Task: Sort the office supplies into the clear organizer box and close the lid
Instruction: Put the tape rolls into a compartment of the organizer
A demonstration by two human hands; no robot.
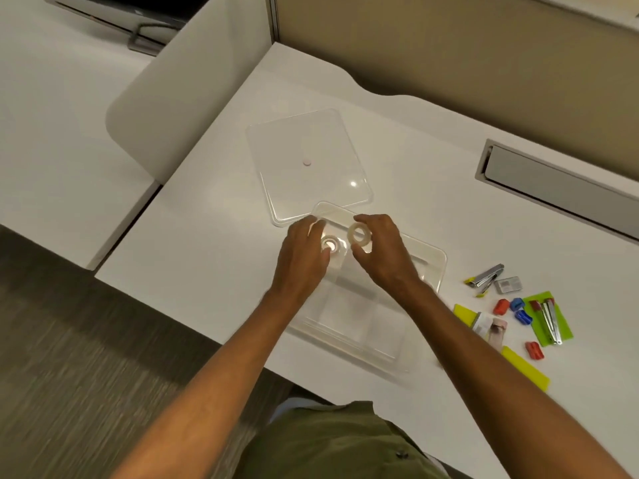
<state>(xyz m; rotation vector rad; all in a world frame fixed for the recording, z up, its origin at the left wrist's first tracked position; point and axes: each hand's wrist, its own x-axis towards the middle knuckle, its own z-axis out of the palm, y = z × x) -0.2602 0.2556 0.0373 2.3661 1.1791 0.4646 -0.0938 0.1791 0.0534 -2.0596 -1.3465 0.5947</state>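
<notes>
The clear organizer box (427, 262) lies on the white desk, divided into compartments. Its clear lid (307, 167) lies flat just beyond it. My right hand (383, 250) holds a roll of clear tape (361, 235) between thumb and fingers above the box's far left corner. My left hand (304, 254) is at a second tape roll (331, 244) that lies in that far left compartment; its fingers touch the roll, and I cannot tell whether they grip it. Right of the box lie a stapler (485, 275), a staple box (507, 284), red and blue sharpeners (511, 307), green and yellow sticky pads (549, 323).
A grey cable tray (553, 188) is recessed in the desk at the far right. A partition wall (449, 46) runs along the back. The desk's front edge is near my body, with carpet to the left. A white chair back (179, 98) stands at the left.
</notes>
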